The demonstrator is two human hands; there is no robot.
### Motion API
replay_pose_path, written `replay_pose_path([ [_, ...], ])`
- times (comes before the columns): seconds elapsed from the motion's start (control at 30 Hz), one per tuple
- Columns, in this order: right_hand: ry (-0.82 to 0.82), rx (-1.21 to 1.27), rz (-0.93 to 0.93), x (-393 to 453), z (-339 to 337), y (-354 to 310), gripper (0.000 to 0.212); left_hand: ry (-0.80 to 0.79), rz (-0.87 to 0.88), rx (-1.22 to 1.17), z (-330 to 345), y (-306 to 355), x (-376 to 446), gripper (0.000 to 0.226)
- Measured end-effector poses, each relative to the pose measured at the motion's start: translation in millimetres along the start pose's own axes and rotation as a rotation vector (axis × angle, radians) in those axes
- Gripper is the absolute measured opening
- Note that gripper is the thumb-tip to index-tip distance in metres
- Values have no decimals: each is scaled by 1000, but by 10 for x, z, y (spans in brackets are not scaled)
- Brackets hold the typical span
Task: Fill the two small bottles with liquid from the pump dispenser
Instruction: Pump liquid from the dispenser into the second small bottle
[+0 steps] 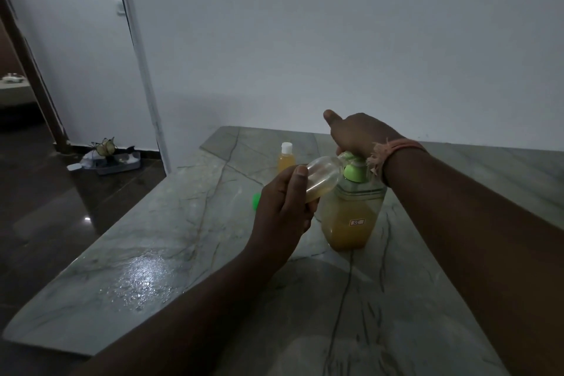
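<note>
left hand grips a tilted bottle at the pump; right hand presses it, near the bench far edge.

Your pump dispenser stands upright on the stone counter: a clear squarish bottle over half full of amber liquid, with a green pump head and a small sticker on its front. You have 1 small clear bottle tilted on its side, uncapped, its mouth up against the green nozzle, with a little amber liquid pooled along its lower wall. The 2nd small bottle stands upright farther back, white cap on, filled with amber liquid. A green cap lies on the counter, partly hidden.
</note>
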State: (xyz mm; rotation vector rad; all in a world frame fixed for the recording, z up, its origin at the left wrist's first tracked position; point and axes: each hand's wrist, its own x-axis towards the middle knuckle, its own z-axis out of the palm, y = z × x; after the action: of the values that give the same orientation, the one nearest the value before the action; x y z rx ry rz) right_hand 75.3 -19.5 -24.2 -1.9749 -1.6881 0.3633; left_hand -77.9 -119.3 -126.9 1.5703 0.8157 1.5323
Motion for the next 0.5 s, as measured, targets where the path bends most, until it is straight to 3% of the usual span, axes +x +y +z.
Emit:
replay_pose_path([
  [0.2,-51,-19,-11,-24,-48,-64,73,-21,8,22,-12,-4,-16,37],
  [0.37,43,77,-11,-1,-1,13,77,-12,12,19,-10,-9,3,35],
  [0.5,7,37,4,-38,-8,-15,76,-12,14,12,-12,-16,2,34],
])
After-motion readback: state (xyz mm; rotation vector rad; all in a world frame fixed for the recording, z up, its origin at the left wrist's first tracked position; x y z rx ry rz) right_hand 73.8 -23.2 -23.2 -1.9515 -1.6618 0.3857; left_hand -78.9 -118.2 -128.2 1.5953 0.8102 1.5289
